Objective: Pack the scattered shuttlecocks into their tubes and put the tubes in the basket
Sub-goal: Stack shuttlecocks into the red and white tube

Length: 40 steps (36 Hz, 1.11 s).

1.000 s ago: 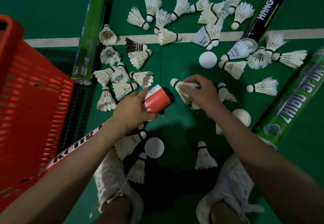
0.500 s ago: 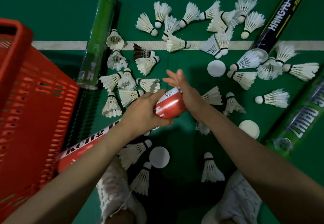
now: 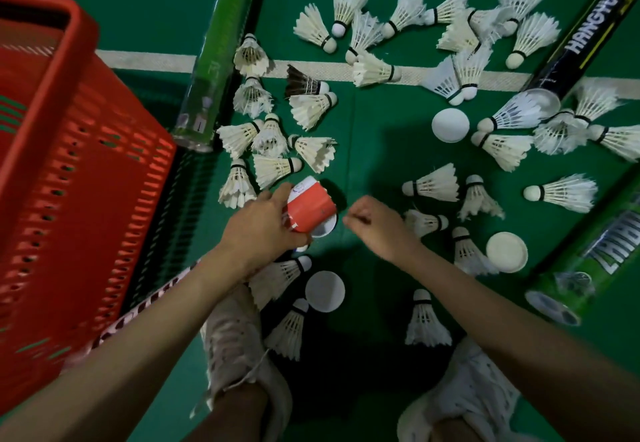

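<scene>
Red glossy cylindrical tube [image 3: 313, 207] gripped by left hand [image 3: 258, 230]; right hand [image 3: 379, 230] curled, empty.

One head-worn wide view, seemingly almost straight down, close above the green floor [image 3: 375, 143].

Floor: dark green sports-court mat [image 3: 381, 150], matte, fine pebbled texture, fills whole view.
White boundary line [image 3: 149, 60], woven-looking surface, runs left to right across upper part; appears slightly bowed toward right edge.
Thin straight seam [image 3: 354, 123] in mat runs from line downward through middle.
Light dim, overhead. Upper centre of floor reads brighter green; bottom and corners fall off toward black.
Large soft dark shadow [image 3: 346, 355] on floor at lower middle.
Lattice-patterned shadow [image 3: 187, 199] on floor, left of centre, darker than surrounding green.
</scene>
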{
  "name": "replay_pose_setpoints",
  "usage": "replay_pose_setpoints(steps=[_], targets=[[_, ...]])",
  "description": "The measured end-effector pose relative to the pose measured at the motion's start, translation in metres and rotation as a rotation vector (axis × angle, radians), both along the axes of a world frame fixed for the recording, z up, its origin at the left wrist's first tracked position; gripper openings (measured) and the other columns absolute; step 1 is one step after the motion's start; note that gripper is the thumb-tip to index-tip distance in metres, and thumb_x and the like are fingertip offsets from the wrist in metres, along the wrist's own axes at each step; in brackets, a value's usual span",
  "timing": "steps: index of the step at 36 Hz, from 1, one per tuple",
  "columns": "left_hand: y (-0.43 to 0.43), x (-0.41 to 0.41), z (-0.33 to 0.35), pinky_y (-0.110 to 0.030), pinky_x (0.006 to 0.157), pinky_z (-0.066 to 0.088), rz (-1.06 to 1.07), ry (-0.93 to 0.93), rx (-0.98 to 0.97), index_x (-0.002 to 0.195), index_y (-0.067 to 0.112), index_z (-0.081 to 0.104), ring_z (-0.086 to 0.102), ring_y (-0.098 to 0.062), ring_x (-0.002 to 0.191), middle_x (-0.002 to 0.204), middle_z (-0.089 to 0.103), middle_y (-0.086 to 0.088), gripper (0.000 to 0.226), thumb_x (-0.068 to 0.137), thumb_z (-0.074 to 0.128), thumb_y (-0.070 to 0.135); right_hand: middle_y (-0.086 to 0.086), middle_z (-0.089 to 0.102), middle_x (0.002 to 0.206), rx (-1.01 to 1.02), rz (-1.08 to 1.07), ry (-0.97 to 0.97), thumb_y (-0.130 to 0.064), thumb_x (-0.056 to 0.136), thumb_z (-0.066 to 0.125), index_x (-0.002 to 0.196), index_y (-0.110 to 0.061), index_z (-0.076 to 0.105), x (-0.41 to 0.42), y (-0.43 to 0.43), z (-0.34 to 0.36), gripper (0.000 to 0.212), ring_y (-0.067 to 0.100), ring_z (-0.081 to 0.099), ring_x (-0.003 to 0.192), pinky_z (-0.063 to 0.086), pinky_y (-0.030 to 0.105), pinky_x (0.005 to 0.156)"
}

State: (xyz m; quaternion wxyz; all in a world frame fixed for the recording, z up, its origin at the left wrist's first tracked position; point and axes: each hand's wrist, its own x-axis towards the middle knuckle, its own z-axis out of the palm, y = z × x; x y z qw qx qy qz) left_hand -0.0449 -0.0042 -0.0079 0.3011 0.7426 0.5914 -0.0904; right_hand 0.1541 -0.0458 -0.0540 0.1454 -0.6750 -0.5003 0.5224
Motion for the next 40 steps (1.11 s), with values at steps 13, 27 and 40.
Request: replay_pose_setpoints(steps=[13, 27, 40], targets=[[-0.021, -0.046, 0.009, -0.040, 0.082, 0.047, 0.134, 0.067, -0.056, 0.135, 0.021, 0.035, 0.055, -0.034, 0.101, 0.116, 0.053, -0.011, 0.085, 0.068, 0.076, 0.054, 0.012, 0.059, 0.113, 0.608, 0.819, -0.103, -0.006, 0.073, 0.053, 0.119, -0.010, 0.061, -0.059, -0.042, -0.004, 0.047, 0.031, 0.055, 0.099, 0.046, 0.034, 0.078], [-0.013, -0.049, 0.013, -0.035, 0.075, 0.043, 0.190, 0.015, -0.043, 0.139, 0.021, 0.032, 0.055, -0.033, 0.099, 0.115, 0.051, -0.012, 0.088, 0.070, 0.076, 0.051, 0.009, 0.059, 0.087, 0.653, 0.826, -0.346, -0.010, 0.067, 0.040, 0.091, -0.011, 0.059, -0.061, -0.040, -0.011, 0.031, 0.030, 0.061, 0.075, 0.049, 0.033, 0.059], [0.005, 0.001, 0.011, -0.038, 0.085, 0.046, 0.072, -0.006, -0.004, 0.146, 0.024, 0.024, 0.053, -0.031, 0.105, 0.123, 0.053, -0.009, 0.095, 0.070, 0.075, 0.051, 0.018, 0.032, 0.144, 0.090, 0.018, -0.227, -0.034, 0.080, 0.072, 0.143, -0.007, 0.023, 0.020, 0.033, 0.011, 0.084, 0.033, 0.041, 0.126, 0.035, 0.036, 0.100]])
